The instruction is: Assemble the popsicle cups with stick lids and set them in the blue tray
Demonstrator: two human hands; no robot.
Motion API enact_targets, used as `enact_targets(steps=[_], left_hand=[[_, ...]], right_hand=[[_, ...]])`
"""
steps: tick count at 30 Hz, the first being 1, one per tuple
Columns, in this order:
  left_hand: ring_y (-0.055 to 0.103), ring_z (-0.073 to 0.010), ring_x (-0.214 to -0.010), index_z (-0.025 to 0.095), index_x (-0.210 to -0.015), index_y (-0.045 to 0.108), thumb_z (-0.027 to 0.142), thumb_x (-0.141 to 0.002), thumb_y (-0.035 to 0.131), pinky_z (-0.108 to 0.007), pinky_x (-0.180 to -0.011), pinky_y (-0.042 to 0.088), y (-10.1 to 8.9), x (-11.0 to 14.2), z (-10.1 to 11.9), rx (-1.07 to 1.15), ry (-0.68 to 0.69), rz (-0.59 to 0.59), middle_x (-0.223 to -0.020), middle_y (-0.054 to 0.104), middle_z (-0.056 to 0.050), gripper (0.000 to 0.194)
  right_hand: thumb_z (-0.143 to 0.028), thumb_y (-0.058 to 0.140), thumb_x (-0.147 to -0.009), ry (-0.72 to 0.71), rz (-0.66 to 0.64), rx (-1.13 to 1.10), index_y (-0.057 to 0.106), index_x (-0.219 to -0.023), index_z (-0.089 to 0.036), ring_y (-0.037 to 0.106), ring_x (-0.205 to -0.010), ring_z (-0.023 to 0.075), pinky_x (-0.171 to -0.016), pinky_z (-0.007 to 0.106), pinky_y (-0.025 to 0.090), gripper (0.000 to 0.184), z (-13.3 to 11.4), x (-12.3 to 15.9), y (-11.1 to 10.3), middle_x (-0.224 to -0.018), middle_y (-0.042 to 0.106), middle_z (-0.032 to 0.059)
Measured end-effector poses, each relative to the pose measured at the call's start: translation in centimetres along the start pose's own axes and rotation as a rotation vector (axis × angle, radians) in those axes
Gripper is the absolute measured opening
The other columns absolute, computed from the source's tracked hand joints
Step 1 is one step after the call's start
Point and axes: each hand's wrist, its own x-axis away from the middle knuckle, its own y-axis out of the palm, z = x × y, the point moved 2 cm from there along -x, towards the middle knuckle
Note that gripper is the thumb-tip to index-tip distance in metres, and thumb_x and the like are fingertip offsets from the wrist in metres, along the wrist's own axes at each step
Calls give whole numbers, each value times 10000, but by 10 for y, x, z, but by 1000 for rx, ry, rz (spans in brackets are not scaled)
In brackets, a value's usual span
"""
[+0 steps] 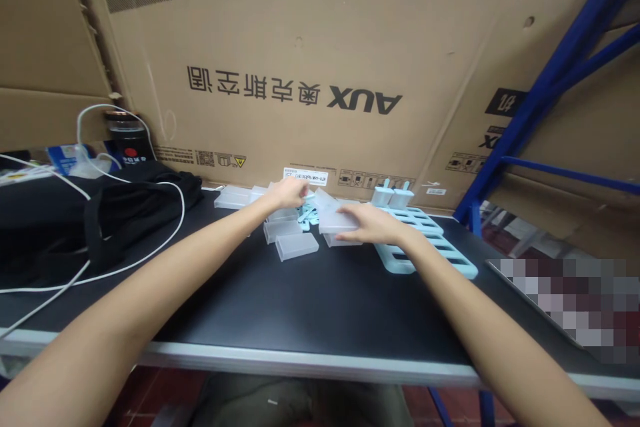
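Forearms (165,293) nearest, running from both lower corners toward frame centre. Left hand (291,193): fingers bent, over blue pieces (307,217) near centre; cannot tell whether gripping one. Right hand (367,222): gripping a clear case (334,221), just right of centre. More clear cases around the pieces, nearest one (297,247) just below centre. Blue tray (400,267) at right of centre; two stick-topped moulds (383,196) at far edge. Black surface (320,307) beneath; carton (280,33) behind, across upper frame.

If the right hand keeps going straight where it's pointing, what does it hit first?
Past the clear case it grips, the right hand would probably meet the light-blue pieces; depth is unclear.
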Motion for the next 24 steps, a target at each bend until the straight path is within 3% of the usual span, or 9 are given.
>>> enact_targets(steps=[3,9,13,19,24], left_hand=[[638,-173,-773,167,-918,681,188,-678,652,-286,-709,470,-2,12,12,246,68,70,-836,707,-48,242],[627,-148,-716,155,-1006,708,294,-799,604,-287,-666,502,1,43,36,618,47,-67,-912,717,-68,271],[631,-156,-817,155,-1048,716,340,-879,542,-305,-739,527,-1,53,45,839,19,-105,-1014,709,-89,305],[635,-181,-946,198,-1218,671,334,-879,588,-329,-819,517,-2,59,49,965,-42,-78,-1169,689,-105,375],[641,-193,-1018,186,-1183,695,316,-875,621,-342,-875,524,0,61,48,1136,-83,-64,-1202,676,-117,342]], right_hand=[[-549,641,-805,11,132,33,565,-1249,-212,627,-1043,278,-817,352,480,563,2,-1,0,-1197,657,106],[-499,620,-824,27,306,111,550,-1236,-223,619,-1060,265,-861,368,486,501,-3,-1,2,-1197,643,93],[-464,605,-830,52,338,142,541,-1263,-225,611,-1074,269,-875,371,482,499,-10,1,-1,-1204,635,93],[-445,617,-801,88,364,131,561,-1245,-212,613,-1047,285,-850,384,479,505,-13,0,0,-1200,641,106],[-451,607,-804,62,384,91,563,-1238,-207,617,-1037,285,-830,374,475,499,-18,-1,2,-1185,648,108]])
